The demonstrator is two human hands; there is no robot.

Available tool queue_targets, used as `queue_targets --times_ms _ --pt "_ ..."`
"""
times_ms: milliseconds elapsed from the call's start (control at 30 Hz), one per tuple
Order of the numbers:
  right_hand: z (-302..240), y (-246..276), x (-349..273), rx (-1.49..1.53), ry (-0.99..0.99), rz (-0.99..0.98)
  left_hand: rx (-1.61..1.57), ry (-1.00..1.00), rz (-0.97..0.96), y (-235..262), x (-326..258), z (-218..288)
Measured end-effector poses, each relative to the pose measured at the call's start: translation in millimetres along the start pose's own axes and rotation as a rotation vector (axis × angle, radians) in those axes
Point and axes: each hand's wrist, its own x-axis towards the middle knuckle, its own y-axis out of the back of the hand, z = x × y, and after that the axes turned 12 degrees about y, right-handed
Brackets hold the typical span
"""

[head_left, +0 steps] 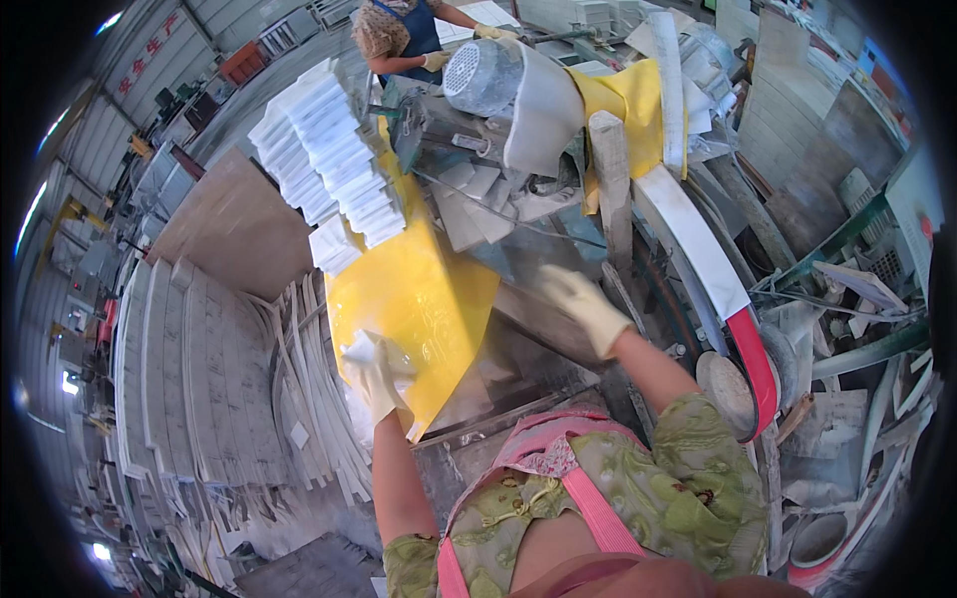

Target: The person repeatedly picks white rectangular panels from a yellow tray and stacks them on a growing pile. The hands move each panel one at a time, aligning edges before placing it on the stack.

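Note:
My left hand (373, 384), in a pale glove, is closed on a small white stone piece (389, 357) over the yellow sheet (399, 299). The fingers partly cover the piece, so its full shape is hidden. My right hand (586, 307), gloved as well, reaches out to the right of the sheet with its fingers stretched and slightly blurred. Nothing shows in it. Beyond the hands stands a machine with a dusty motor (485, 78) and a pale curved guard (543, 115). Stacked white stone tiles (324, 149) rest on the sheet's far end.
A co-worker in a blue apron (422, 35) stands across the machine, wearing gloves. Long stone strips (189, 379) lean at the left beside a brown board (231, 227). On my right curves a white band with a red end (753, 374), near a wooden post (610, 189).

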Motion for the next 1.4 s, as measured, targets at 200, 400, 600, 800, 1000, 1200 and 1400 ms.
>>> queue_targets --times_ms 200,400,600,800,1000,1200,1400 --pt "79 178 -87 -0.734 0.018 0.489 -0.042 0.101 -0.029 4 -11 9" --pt "119 216 -158 -1.216 -0.335 0.473 0.029 0.109 -0.042 5 -11 15" --pt "95 203 -150 -1.341 -0.491 0.357 -0.082 0.148 -0.105 9 -27 26" --pt "92 196 -145 -1.364 -0.519 0.423 0.015 0.100 -0.064 12 -24 25" --pt "94 196 -144 -1.337 -0.623 0.393 -0.225 0.247 -0.215 10 -41 37" --pt "85 198 -143 -1.279 -0.658 0.359 -0.220 0.232 -0.201 15 -53 51" --pt "88 198 -146 -1.263 -0.657 0.387 -0.222 0.219 -0.196 13 -47 41"
